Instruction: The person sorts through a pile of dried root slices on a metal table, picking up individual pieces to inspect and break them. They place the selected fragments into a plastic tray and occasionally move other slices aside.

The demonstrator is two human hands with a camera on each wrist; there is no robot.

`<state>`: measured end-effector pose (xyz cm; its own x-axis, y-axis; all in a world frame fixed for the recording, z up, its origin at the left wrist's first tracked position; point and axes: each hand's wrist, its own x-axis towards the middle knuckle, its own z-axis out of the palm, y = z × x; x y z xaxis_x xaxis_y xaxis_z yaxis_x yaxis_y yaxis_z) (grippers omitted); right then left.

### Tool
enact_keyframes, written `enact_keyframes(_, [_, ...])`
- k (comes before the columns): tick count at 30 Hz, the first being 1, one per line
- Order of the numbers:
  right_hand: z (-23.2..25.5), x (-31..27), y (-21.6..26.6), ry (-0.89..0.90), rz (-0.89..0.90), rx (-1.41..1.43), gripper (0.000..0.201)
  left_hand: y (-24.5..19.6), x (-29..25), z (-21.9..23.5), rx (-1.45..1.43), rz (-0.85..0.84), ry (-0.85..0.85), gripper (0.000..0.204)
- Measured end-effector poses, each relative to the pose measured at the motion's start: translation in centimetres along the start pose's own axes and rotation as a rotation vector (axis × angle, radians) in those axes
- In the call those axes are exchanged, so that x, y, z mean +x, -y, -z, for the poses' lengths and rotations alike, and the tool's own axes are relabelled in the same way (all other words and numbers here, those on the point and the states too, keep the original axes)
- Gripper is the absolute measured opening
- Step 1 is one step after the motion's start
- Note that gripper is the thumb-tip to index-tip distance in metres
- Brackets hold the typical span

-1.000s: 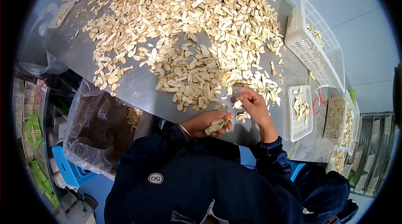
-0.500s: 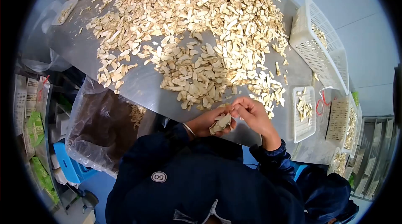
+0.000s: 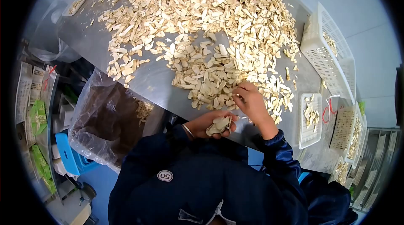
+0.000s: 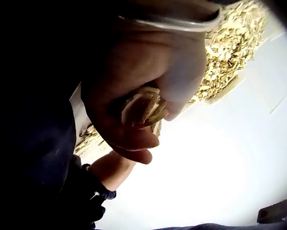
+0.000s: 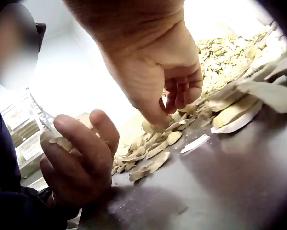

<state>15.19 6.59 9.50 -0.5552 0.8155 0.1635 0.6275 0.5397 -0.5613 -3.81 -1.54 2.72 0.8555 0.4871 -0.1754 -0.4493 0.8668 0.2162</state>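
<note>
My left hand point(image 3: 202, 123) holds a small stack of pale dried slices point(image 3: 219, 126) at the table's near edge, fingers curled around it. Close up in the left wrist view, the stacked slices point(image 4: 142, 109) lie between palm and fingers. To the right, my right hand point(image 3: 255, 106) reaches down to the near side of a large heap of similar slices point(image 3: 219, 10). Its fingers are bent, and thumb and fingertips pinch at one slice point(image 5: 152, 127) in the right wrist view; the index fingertip is hidden behind the thumb.
A shallow white tray point(image 3: 303, 137) with some slices lies right on the metal table point(image 3: 153, 88). White slotted baskets point(image 3: 315, 58) stand beyond it. Left below the table edge, a clear plastic liner point(image 3: 84, 117) sits by a blue stool point(image 3: 69, 153).
My right hand came in to the left hand's stack, then moved away to the heap's near edge. The left hand kept its hold on the stack. The head view shifted slightly.
</note>
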Motion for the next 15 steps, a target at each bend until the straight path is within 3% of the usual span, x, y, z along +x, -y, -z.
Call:
enact_keyframes(1, [0.1,-0.3,-0.2,-0.010,-0.039,0.034,0.014,-0.2,-0.2,-0.2,0.011,-0.004,-0.031,0.045])
enact_keyframes(2, [0.4,-0.8,-0.2,0.028,-0.222,0.161,0.011,-0.2,-0.1,0.0,0.013,-0.005,-0.028,0.045])
enact_keyframes(5, [0.7,-2.0,-1.5,0.092,-0.377,0.357,0.013,0.0,0.2,0.5,0.011,-0.009,-0.022,0.045])
enact_keyframes(9, [1.6,-2.7,-1.9,0.120,-0.480,0.343,0.016,0.4,0.5,0.9,0.002,-0.020,0.008,0.040])
enact_keyframes(12, [2.1,-2.1,-1.3,-0.033,-0.400,-0.197,0.018,0.4,0.4,1.2,-0.017,-0.025,0.066,0.037])
enact_keyframes(15, [1.4,-1.2,0.0,-0.149,-0.327,-0.130,0.020,0.5,0.4,1.1,0.013,-0.028,0.105,0.038])
